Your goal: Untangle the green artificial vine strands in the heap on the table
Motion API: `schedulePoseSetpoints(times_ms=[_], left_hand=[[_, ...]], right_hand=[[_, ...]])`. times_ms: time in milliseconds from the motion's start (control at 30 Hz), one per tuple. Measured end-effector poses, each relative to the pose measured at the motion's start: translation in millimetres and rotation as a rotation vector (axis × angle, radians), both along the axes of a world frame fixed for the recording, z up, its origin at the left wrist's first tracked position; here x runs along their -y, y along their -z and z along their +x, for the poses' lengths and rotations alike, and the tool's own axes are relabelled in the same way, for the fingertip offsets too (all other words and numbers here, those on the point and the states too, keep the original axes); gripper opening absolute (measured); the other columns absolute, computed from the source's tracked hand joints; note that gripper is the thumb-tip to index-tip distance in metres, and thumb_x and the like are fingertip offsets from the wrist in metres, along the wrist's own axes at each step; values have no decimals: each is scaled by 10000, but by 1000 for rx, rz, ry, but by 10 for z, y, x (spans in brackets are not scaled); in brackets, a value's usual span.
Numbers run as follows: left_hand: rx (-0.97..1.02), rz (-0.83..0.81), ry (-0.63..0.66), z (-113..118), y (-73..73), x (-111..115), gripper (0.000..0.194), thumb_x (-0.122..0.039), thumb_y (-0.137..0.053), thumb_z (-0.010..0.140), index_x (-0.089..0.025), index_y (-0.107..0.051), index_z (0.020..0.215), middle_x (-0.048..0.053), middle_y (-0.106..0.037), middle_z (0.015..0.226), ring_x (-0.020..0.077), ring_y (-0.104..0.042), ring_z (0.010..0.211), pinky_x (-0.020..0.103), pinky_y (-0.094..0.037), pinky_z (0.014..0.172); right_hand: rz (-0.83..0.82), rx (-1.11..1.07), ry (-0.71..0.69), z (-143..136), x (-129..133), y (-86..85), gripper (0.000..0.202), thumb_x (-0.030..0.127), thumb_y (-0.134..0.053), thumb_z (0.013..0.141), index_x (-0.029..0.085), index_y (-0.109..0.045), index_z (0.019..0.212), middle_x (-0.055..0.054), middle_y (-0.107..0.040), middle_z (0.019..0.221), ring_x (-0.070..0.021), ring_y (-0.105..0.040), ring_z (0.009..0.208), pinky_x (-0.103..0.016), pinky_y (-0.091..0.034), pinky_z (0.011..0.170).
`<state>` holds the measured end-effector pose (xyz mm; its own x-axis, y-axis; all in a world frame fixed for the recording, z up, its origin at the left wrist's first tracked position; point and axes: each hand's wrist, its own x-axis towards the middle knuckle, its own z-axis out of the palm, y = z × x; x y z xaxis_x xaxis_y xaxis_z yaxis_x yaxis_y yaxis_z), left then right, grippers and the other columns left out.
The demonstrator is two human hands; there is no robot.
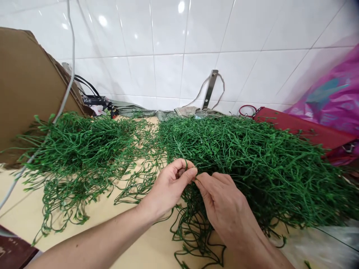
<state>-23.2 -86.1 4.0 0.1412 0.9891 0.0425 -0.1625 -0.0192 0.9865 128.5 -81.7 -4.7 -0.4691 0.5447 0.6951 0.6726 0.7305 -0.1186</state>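
Observation:
My left hand (171, 183) is closed in a pinch, thumb against the forefinger, with a thin green plastic stem (186, 163) looping up over its fingers. My right hand (224, 203) is also closed, its thumb and fingertips meeting the left thumb tip. Whatever lies between the right fingertips is too small and hidden to make out. Just behind and to the right of both hands spreads a large heap of green artificial stems (241, 149) with small budded tips. Loose stems (196, 224) hang in a tangle below the hands.
A second heap of stems (92, 142) lies to the left on the pale yellow tabletop (112, 231). A cardboard box (30, 86) and a white cable (70, 67) stand left. Behind are a tiled wall (168, 33) and metal bracket (210, 89); right, a red bag (308, 129) and pink plastic bag (333, 97).

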Motion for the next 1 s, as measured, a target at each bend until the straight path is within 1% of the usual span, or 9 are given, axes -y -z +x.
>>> schedulePoseSetpoints(times_ms=[100,200,267,433,533,633,800,933,1000], left_hand=[[71,-18,-140,-44,31,-113,225,-355,-714,853,-174,-609,773,-24,-566,714,117,-529,703,246,-420,699],[185,0,-431,-193,45,-309,228,-345,-755,814,-179,-601,792,-31,-612,710,107,-593,697,229,-438,705],[211,26,-478,-272,35,-387,237,-346,-772,797,-179,-606,823,-42,-620,740,92,-614,710,216,-450,720],[257,-44,-122,-201,0,-282,244,-313,-827,754,-163,-697,895,-9,-708,789,98,-665,708,227,-494,730],[231,-101,2,-125,4,-193,213,-265,-837,748,-160,-730,899,-14,-702,777,96,-674,715,227,-500,746],[226,-103,75,-104,15,-161,241,-254,-847,740,-162,-719,922,-24,-680,765,102,-677,707,235,-505,739],[216,-92,186,-122,25,-170,305,-313,-871,720,-149,-653,856,-15,-675,755,108,-673,705,230,-503,717],[222,-95,101,-180,49,-231,303,-416,-790,808,-141,-686,882,8,-695,804,85,-646,676,192,-446,627],[269,-124,57,-223,74,-278,275,-407,-764,835,-139,-711,869,16,-702,821,80,-637,671,190,-441,621]], right_hand=[[11,25,-80,-74,119,-1,354,76,-396,983,216,-472,667,31,-482,574,-141,-402,559,-278,-346,607],[38,75,-262,-159,273,-33,352,55,-344,968,207,-539,717,18,-534,609,-155,-425,610,-311,-354,684],[36,72,-300,-148,289,-63,340,67,-349,977,206,-546,737,16,-544,629,-157,-426,621,-322,-357,710],[180,25,165,134,29,-140,99,169,-539,966,163,-629,925,-88,-646,810,-244,-548,811,-407,-405,785],[253,5,352,235,-58,-156,255,221,-568,962,79,-635,1163,-226,-651,1110,-361,-572,1060,-513,-422,903],[195,-37,248,192,-45,-126,302,268,-556,979,99,-609,1223,-194,-674,1096,-329,-610,1046,-496,-467,917],[-13,-139,22,110,-11,-43,136,221,-506,1006,217,-624,1073,-18,-731,859,-159,-679,743,-288,-533,722],[-63,-278,87,114,121,-105,124,173,-539,969,229,-629,1036,-14,-728,842,-155,-697,749,-267,-548,748],[-141,-299,-75,54,249,-178,180,139,-539,961,247,-630,1072,-5,-734,854,-141,-705,775,-233,-552,749]])
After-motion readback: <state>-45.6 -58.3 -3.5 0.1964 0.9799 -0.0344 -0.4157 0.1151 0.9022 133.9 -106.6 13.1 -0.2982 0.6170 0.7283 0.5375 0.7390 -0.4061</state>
